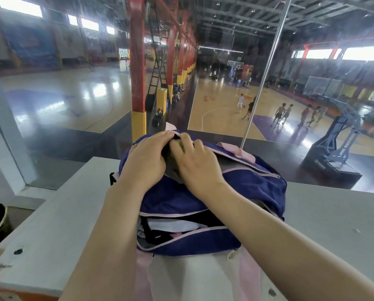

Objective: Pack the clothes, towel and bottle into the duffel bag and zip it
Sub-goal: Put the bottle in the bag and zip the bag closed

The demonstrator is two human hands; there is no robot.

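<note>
My duffel bag (203,192) lies lengthwise away from me on the worktop (323,213), its far end at the back edge. Left hand (145,157) presses flat on top, right hand (195,164) curls into the opening; bare worktop either side.

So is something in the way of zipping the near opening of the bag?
Yes. White cloth and black fabric bulge in the open near mouth of the duffel bag. Both hands are at the far end.

Pale grey table (325,216), navy-and-pink duffel bag (251,192) directly on top
</note>
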